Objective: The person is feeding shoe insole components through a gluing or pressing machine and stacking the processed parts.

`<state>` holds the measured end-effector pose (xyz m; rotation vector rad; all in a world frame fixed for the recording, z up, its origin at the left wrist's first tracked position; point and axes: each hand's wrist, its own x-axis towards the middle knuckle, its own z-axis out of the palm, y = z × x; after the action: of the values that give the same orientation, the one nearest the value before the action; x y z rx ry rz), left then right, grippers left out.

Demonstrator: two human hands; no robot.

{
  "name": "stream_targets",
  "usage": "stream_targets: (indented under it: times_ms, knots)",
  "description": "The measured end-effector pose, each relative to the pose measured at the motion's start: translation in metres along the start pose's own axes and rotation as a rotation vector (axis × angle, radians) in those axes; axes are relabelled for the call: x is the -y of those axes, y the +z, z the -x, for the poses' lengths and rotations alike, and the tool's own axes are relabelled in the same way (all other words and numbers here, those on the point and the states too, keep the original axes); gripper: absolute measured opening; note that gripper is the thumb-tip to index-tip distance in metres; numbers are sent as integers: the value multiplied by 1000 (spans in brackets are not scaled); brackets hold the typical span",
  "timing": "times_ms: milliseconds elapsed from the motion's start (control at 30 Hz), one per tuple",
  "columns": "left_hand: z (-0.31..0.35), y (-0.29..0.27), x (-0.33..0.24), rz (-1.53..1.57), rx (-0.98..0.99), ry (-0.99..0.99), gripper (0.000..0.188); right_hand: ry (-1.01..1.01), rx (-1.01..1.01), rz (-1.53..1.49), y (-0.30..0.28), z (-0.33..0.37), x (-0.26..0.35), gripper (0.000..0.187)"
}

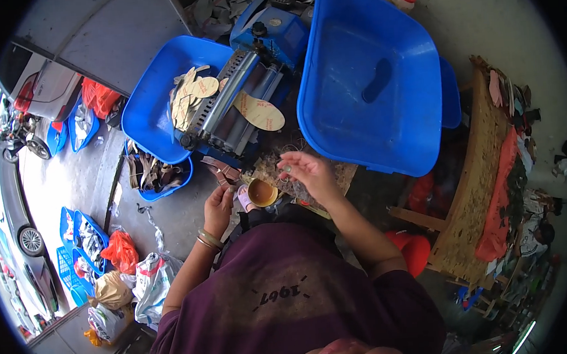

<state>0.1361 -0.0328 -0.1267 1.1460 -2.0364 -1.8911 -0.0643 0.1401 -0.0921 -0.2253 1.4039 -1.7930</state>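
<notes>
My left hand (218, 210), with bangles at the wrist, is closed, its fingertips at the lower end of thin reddish-brown strips (221, 170). My right hand (311, 176) is raised at the front of the machine, thumb and fingers pinched together; what they hold, if anything, is too small to make out. Between my hands sits a small round bowl (262, 192) with a yellowish-brown inside. Ahead, a blue machine with metal rollers (230, 102) has a beige insole (263, 113) with red print sticking out from its roller side, apart from both hands.
Left of the machine, a blue tub (147, 123) holds a pile of beige insoles (191, 95). A larger blue tub (406, 53) at the right contains one dark insole (376, 80). Below the left tub is a bin of dark strips (147, 172). A wooden bench (472, 191) stands far right.
</notes>
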Motion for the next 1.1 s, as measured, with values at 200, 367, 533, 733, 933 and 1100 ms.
stream_targets:
  times_ms: [200,367,533,733,933,1100]
  knots:
    - [11,-9,35,-61,-72,-54,41,-180,-663,268,-190,-115,67,61]
    - [29,-4,34,-120,-99,-110,49,147,-1136,549,-353,-171,27,107]
    - [100,-30,66,-122,-352,-271,49,300,-1017,985,-266,-239,1,89]
    - [102,-50,103,-56,-302,-311,48,178,-986,255,-364,-243,11,36]
    - [94,-114,159,-172,-237,-385,47,294,-974,315,-308,-226,6,43]
    - [126,-171,195,-135,-292,-515,44,129,-1066,272,-344,-208,-6,39]
